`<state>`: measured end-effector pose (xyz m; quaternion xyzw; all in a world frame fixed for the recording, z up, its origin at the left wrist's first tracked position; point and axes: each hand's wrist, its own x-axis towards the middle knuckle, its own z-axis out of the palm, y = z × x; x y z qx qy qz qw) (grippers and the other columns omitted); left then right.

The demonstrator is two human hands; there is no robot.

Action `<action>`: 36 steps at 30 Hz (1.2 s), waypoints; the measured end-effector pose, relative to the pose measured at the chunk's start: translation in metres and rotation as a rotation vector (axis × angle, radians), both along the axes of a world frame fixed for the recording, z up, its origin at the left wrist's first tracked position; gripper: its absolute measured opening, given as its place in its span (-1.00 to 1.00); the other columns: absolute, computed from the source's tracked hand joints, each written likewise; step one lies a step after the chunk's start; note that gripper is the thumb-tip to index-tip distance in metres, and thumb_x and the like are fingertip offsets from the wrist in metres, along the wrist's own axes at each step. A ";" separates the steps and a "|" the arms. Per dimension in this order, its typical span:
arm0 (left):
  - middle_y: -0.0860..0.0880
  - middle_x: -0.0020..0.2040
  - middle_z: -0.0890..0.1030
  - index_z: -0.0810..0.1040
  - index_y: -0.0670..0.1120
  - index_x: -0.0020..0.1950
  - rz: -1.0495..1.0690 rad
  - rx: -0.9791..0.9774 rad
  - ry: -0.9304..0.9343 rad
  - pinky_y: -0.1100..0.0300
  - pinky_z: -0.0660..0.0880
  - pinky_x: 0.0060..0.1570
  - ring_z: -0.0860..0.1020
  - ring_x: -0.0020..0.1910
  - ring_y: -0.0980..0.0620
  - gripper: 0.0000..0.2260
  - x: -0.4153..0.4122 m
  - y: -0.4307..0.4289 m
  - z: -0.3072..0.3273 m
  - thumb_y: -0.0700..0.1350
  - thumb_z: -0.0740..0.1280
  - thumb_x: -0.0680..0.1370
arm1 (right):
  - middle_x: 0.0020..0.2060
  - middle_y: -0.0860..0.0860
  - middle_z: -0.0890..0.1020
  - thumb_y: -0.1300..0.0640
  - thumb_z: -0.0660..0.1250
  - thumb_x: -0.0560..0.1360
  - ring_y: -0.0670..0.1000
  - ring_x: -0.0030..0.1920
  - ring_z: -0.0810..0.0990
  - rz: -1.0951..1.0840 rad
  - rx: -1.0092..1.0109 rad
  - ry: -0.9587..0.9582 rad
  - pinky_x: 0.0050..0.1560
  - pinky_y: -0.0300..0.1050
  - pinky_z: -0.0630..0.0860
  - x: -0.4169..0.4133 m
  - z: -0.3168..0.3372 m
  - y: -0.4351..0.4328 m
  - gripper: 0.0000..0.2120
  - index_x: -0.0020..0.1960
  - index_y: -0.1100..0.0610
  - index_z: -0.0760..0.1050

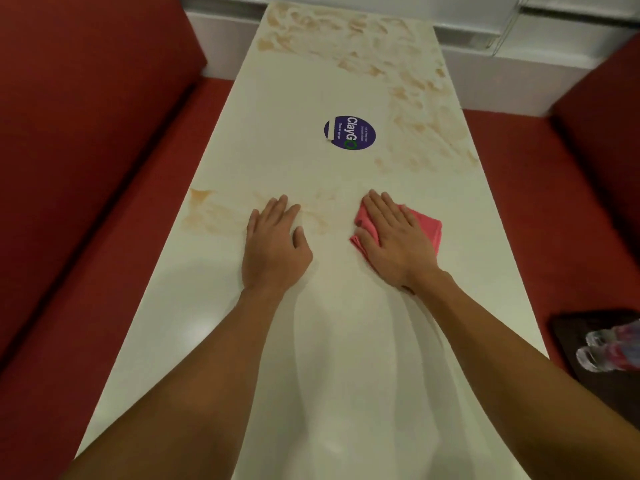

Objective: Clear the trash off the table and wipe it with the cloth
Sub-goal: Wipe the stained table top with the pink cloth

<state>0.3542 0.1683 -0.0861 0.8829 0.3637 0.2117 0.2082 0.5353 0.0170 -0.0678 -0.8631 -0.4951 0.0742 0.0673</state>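
Closest to me, on my right, a dark tray [585, 344] sits on the red seat of the right bench [512, 209], just off the table's edge. Two clear plastic bottles [601, 348] lie in it side by side; they are blurred, so I cannot tell what is inside them.

Both my forearms reach out over the white table [311, 358]. My left hand [273, 244] lies flat on the bare tabletop, fingers straight and close together, thumb out to the side, holding nothing. My right hand [394, 237] presses flat on the pink cloth [427, 226], fingers straight and slightly spread, not curled round it. The cloth is folded into a small pad on the table's middle stretch, right of centre, and shows beyond my hand on both sides.

A tan stain [207, 213] spreads from the table's left edge towards my left hand, with fainter marks between the two hands. Further out, a round purple sticker [349, 132] is stuck at the table's centre, one edge peeling up. Beyond it, more tan smears [398, 64] cover the far end and run down the right side. The left bench [86, 168], red too, flanks the table, and a pale wall [519, 36] closes the far end.
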 end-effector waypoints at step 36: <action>-0.02 0.62 0.36 0.47 -0.08 0.54 -0.066 -0.037 -0.043 0.03 0.05 0.65 0.22 0.63 0.03 -0.57 -0.067 0.079 0.005 -0.08 0.23 0.66 | 0.71 -0.05 -0.16 -0.27 -0.21 0.69 -0.05 0.68 -0.23 -0.346 -0.037 0.002 0.68 0.07 -0.19 -0.061 0.005 0.062 -0.30 0.72 0.04 -0.19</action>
